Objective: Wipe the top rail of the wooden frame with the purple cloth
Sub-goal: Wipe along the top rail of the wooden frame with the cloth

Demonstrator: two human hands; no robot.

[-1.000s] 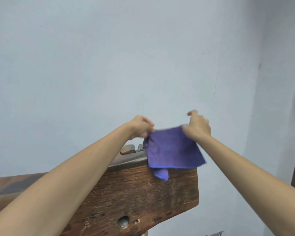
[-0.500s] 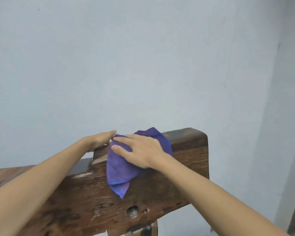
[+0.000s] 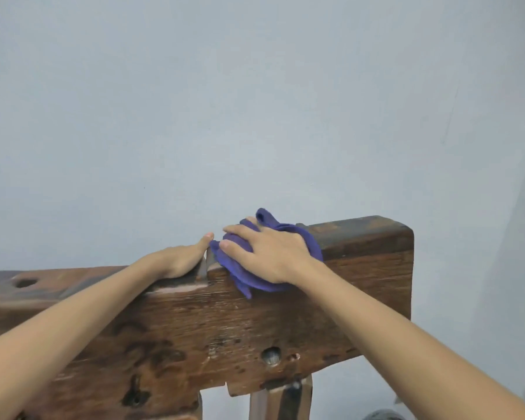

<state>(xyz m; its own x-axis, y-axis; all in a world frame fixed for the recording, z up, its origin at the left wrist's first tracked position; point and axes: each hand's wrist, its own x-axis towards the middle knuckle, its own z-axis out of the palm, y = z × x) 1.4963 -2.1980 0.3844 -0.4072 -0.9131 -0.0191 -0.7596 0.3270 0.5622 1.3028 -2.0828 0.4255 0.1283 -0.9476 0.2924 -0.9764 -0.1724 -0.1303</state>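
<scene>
The dark wooden frame's thick top rail (image 3: 361, 234) runs across the lower half of the view and ends at the right. A bunched purple cloth (image 3: 243, 274) lies over the rail's top and front edge. My right hand (image 3: 267, 253) presses flat on the cloth with fingers spread, gripping it against the wood. My left hand (image 3: 182, 259) rests flat on the rail top just left of the cloth, fingertips beside a small notch, holding nothing.
A pale blue-grey wall (image 3: 255, 101) stands close behind the rail. The rail's front face (image 3: 225, 328) has a round hole (image 3: 271, 356) and dark knots. A wooden leg (image 3: 282, 398) drops below. Another hole (image 3: 25, 282) is in the top at far left.
The cloth, first held spread between both hands above the rail end, now lies bunched on the rail under my right hand. My left hand has settled flat on the rail.
</scene>
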